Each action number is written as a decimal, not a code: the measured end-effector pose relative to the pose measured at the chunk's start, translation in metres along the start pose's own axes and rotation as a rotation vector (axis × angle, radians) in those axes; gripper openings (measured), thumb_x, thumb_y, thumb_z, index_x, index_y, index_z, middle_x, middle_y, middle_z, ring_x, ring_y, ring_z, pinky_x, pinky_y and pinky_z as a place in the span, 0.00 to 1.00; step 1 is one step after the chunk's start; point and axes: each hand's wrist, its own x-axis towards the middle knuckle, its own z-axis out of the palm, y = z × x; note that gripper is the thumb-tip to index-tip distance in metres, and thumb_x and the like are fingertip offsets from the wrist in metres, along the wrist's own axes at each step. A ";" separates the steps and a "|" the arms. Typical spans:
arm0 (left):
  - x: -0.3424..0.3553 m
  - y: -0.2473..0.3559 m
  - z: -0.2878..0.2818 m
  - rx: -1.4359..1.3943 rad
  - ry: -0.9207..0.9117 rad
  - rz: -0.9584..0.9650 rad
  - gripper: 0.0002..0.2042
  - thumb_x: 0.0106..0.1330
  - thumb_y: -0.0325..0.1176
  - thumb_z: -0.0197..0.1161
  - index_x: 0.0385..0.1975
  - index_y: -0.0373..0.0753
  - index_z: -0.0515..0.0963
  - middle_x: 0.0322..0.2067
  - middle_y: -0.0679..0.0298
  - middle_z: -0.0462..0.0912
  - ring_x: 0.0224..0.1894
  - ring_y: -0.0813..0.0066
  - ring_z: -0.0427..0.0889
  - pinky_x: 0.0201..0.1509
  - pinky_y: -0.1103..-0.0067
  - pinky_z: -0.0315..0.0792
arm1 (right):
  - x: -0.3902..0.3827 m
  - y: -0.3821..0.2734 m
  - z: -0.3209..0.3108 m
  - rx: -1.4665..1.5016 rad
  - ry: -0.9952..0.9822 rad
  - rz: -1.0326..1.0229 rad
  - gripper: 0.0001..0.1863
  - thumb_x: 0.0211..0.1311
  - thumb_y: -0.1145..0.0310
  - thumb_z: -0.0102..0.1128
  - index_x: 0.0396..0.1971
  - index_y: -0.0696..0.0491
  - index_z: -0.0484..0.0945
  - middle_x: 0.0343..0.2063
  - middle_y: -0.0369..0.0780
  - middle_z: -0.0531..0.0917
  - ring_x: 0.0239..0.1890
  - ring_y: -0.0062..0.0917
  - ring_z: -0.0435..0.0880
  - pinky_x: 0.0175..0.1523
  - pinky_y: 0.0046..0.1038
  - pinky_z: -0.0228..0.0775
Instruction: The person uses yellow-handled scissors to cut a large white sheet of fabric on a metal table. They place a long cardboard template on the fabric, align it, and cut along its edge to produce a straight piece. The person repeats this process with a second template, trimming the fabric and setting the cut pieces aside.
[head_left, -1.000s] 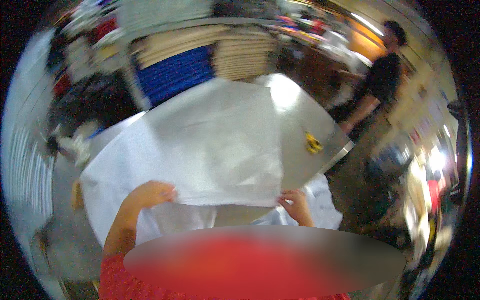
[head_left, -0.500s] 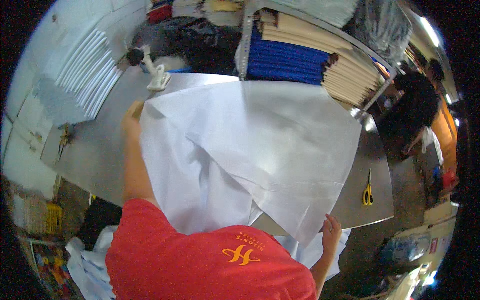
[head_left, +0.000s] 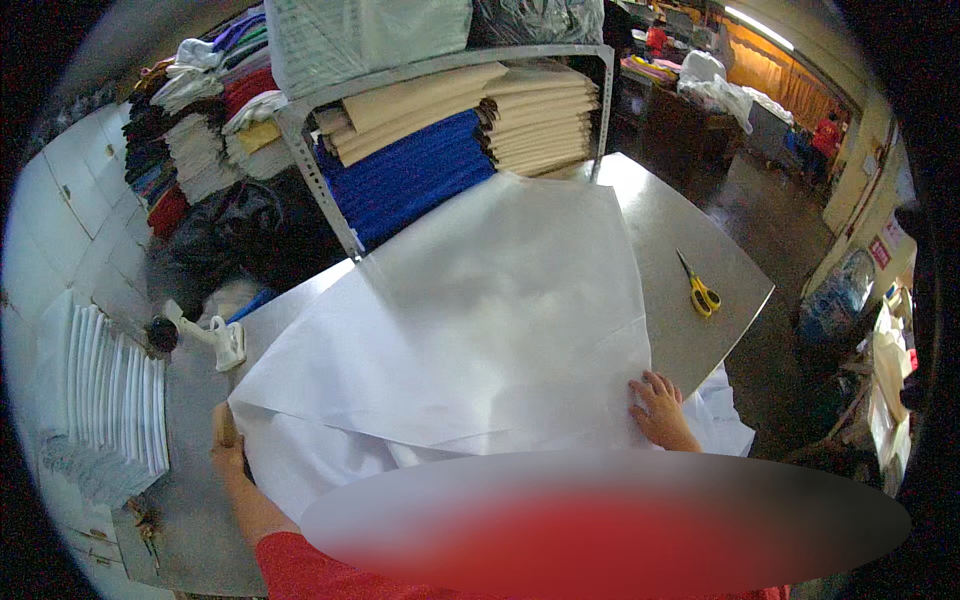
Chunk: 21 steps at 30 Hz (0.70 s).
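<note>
A large white cloth [head_left: 500,320] lies spread over the metal table, folded over near me, with creases along the fold. My left hand [head_left: 228,442] is closed at its left corner, pinching the edge; part of the fingers is hidden. My right hand [head_left: 660,408] rests at the right edge of the cloth with its fingers outstretched. Yellow-handled scissors [head_left: 703,297] lie on the table to the right, apart from that hand. Beyond my left hand stands a white handled tool [head_left: 222,343] whose kind I cannot make out.
Stacks of blue cloth [head_left: 410,175] and beige cloth [head_left: 545,120] fill a metal shelf [head_left: 320,190] at the back. White folded cloths [head_left: 115,395] stand at the left. A small metal tool [head_left: 145,530] lies on the table [head_left: 195,520] at lower left. More white cloth [head_left: 718,415] hangs past the right edge.
The view has turned to the right and up. My right hand has come from beside the cloth's lower tip onto its right edge. My left hand stays at the left corner.
</note>
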 end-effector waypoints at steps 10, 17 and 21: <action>-0.032 -0.060 -0.040 -0.290 -0.202 -0.026 0.28 0.50 0.52 0.68 0.41 0.32 0.78 0.37 0.49 0.81 0.42 0.50 0.79 0.49 0.63 0.72 | -0.002 0.005 0.010 0.033 0.066 -0.015 0.26 0.55 0.57 0.58 0.56 0.42 0.70 0.63 0.43 0.63 0.65 0.42 0.57 0.66 0.48 0.42; -0.060 -0.123 -0.117 -0.298 0.261 -0.149 0.26 0.52 0.52 0.68 0.37 0.32 0.78 0.33 0.50 0.81 0.37 0.52 0.78 0.43 0.63 0.73 | 0.003 0.011 0.014 0.006 0.040 -0.023 0.26 0.55 0.56 0.59 0.56 0.40 0.70 0.63 0.42 0.63 0.65 0.40 0.57 0.65 0.51 0.42; -0.056 -0.167 -0.234 -0.369 0.768 -0.136 0.26 0.53 0.52 0.67 0.35 0.31 0.78 0.31 0.50 0.80 0.34 0.53 0.78 0.40 0.63 0.73 | 0.005 0.012 0.015 0.002 0.032 -0.019 0.27 0.54 0.56 0.60 0.56 0.40 0.70 0.62 0.41 0.64 0.65 0.40 0.57 0.64 0.51 0.43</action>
